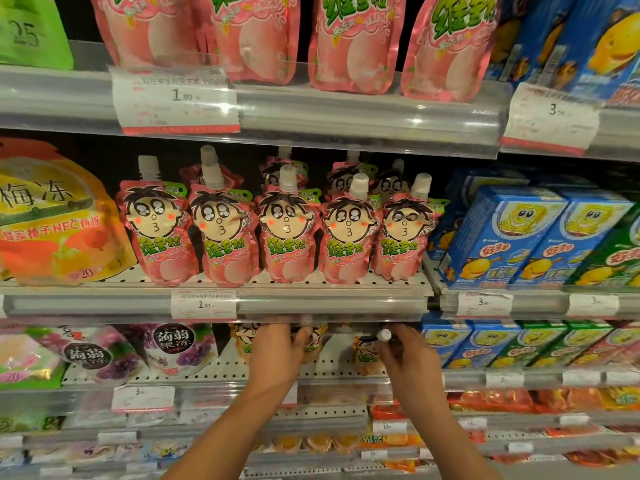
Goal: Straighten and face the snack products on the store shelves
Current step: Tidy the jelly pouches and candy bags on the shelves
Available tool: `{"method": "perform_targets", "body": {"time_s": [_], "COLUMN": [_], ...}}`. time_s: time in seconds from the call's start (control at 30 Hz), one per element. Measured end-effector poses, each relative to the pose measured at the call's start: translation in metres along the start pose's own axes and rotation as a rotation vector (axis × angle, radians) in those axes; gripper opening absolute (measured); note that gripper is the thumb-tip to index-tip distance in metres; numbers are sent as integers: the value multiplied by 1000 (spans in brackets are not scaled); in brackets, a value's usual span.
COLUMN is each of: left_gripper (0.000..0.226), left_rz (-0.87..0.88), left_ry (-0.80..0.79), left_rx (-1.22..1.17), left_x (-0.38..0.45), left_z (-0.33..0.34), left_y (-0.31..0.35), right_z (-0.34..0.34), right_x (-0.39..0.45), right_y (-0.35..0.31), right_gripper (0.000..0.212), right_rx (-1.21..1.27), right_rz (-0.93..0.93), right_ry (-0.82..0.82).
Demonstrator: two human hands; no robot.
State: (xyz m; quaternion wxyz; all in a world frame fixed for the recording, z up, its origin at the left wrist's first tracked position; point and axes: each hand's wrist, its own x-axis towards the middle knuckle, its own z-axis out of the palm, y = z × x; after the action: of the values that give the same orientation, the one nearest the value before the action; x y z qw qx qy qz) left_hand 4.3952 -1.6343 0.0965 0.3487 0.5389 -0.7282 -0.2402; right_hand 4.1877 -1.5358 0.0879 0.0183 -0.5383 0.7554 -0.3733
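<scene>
We reach both hands under a shelf lip in a store aisle; our left hand (277,355) cups an orange pouch (310,344), fingers curled round it; our right hand (405,355) pinches the next pouch (367,356) near its white cap (384,335); both stand upright, faces outward, on a perforated white shelf (221,368); pink pouches (287,233) line the tier above.

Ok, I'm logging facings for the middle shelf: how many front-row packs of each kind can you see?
Pink pouches: 5
Yellow bag: 1
Blue boxes: 2
Green box: 1, cut off by the picture's edge
Total: 9
</scene>
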Motion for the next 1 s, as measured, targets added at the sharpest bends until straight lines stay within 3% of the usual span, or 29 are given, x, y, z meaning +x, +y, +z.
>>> {"method": "perform_targets", "body": {"time_s": [0.2, 0.3, 0.53, 0.77, 0.9, 1.0], "left_gripper": [7, 15, 8, 11, 16, 18], "left_rz": [12, -3, 4, 23, 26, 45], "left_ry": [-26, -37, -50, -34, -54, -47], "left_rx": [7, 16, -9, -5, 18, 40], "left_x": [-2, -1, 0, -2, -4, -6], "left_z": [-2, -2, -3, -5, -10, -20], "left_y": [-1, -2, 0, 1, 1, -2], "right_z": [4, 11, 28, 22, 16, 7], "right_x": [14, 26, 36, 32, 17, -4], "right_y": [-10, -19, -30, -31, -29, -27], "right_gripper": [8, 16, 18, 16, 17, 35], "right_rx": [22, 1, 83, -8, -58, -24], "right_rz": [36, 35, 46, 14, -47, -121], "right_ry": [-21, -54, -145, -156, -60, 36]}}
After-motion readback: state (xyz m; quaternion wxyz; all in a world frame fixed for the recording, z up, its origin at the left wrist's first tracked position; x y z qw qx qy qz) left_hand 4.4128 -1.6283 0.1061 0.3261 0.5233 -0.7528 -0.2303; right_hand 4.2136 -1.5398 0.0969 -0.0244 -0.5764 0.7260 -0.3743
